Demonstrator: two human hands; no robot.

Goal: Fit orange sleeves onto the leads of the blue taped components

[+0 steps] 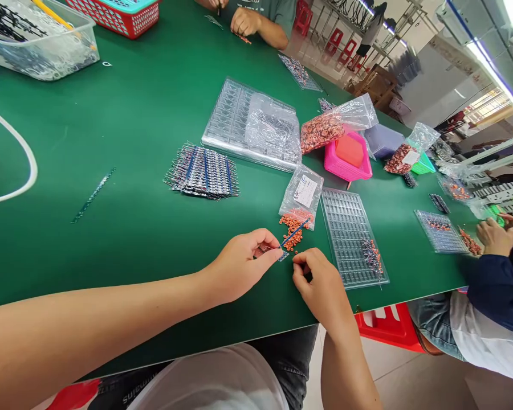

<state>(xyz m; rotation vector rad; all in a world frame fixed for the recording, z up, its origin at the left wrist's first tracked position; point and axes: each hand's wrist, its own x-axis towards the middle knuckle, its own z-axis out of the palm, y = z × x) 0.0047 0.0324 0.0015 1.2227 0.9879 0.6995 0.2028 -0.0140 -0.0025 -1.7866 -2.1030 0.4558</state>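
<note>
My left hand (250,263) is closed in a pinch on one end of a thin blue strip (297,230), with small wire-leaded parts at the fingertips. The strip slants up to the right over a loose pile of small orange rings (291,238). Just right of the pile, my right hand (318,285) has thumb and forefinger curled together close to the table; whatever is between them is too small to make out. Behind the pile lies a clear labelled bag (301,193), with orange rings at its mouth. A clear ribbed tray (346,228) beside my right hand holds several wire-leaded pieces with orange rings (373,257).
A stack of blue-banded leaded parts (203,173) lies left of a large clear tray (228,114). Pink basket (348,162), bag of orange rings (325,128) and plastic bin (68,57) stand farther off. Co-workers' hands (245,21) show at the far side and right (496,236).
</note>
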